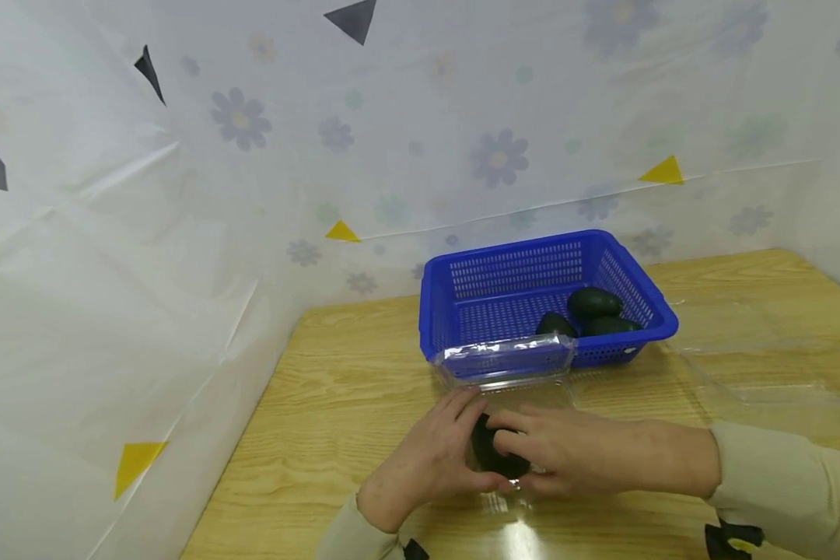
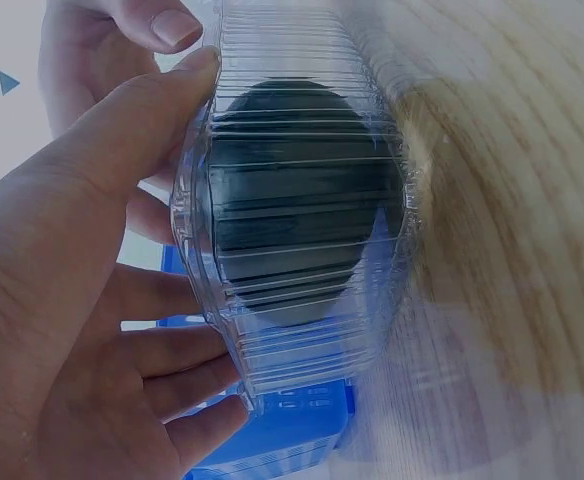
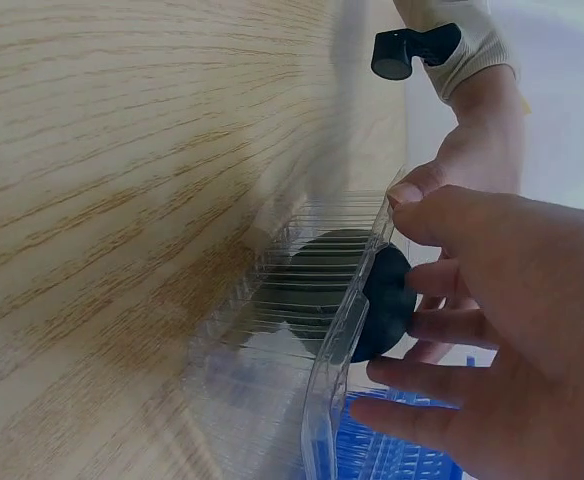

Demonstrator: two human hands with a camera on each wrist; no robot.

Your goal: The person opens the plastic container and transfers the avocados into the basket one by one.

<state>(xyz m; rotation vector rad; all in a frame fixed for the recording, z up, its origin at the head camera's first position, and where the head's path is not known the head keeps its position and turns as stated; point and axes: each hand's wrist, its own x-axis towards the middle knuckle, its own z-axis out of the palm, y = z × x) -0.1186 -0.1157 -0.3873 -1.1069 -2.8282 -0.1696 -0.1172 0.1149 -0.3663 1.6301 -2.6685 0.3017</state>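
An avocado lies in a clear plastic clamshell container on the table, dark through its ribbed wall in both wrist views. The hinged lid stands raised at the far side, against the blue basket. From the left, my left hand holds the container, thumb on the near rim and fingers spread along its side. My right hand reaches in from the right, bent fingertips on the avocado and thumb by the near rim, close to the left thumb. Part of the avocado is hidden under the right fingers.
Behind the container, the blue basket holds three avocados in its right part. Clear plastic packaging lies at the right of the wooden table. Pale flowered sheeting hangs behind and at the left.
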